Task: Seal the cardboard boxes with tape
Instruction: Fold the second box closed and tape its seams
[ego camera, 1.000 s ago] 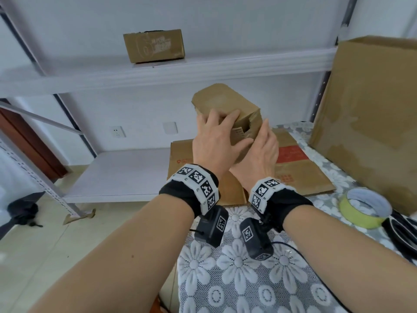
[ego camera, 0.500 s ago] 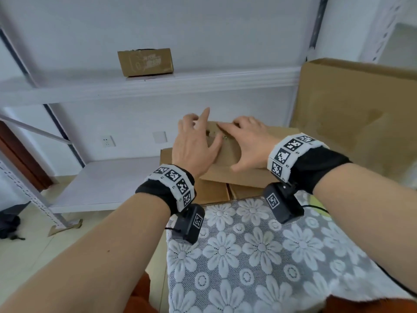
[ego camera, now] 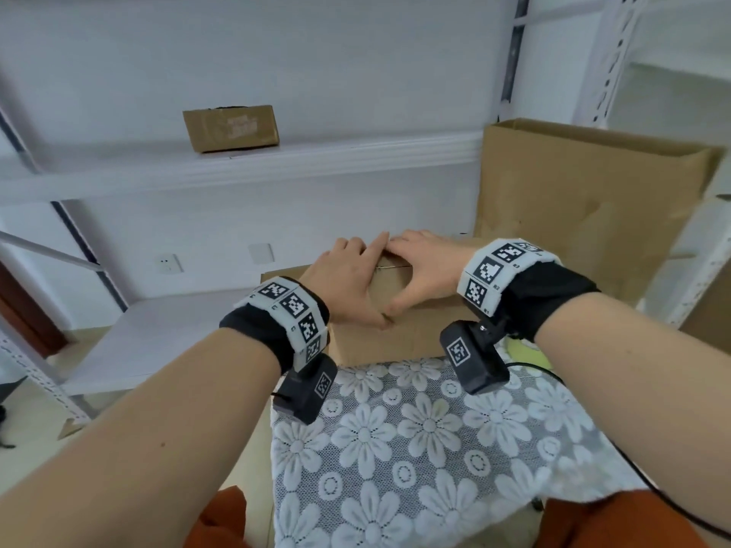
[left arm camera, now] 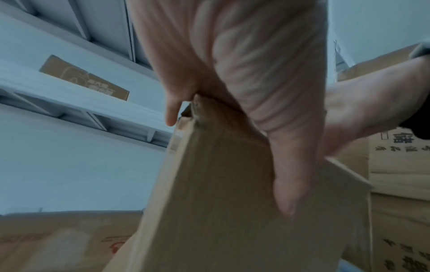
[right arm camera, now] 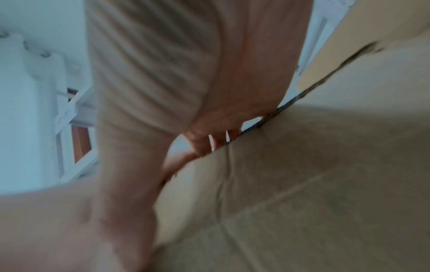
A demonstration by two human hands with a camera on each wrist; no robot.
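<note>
A small brown cardboard box stands on the table's far edge. My left hand and right hand both hold it from above, fingers laid over the folded top flaps and index fingers meeting at the seam. Both thumbs run down the near face and touch. In the left wrist view my left hand bends over the top corner of the box. In the blurred right wrist view my right hand lies over the box. A yellow-green tape roll is mostly hidden behind my right wrist.
A large open cardboard box stands at the back right. Flat cardboard lies under the small box. Another box sits on the white shelf above. A lace flower tablecloth covers the table.
The box was held up and tilted in the air; it has come down onto the table. Both hands moved from its side to over its top, right hand swinging to the right.
</note>
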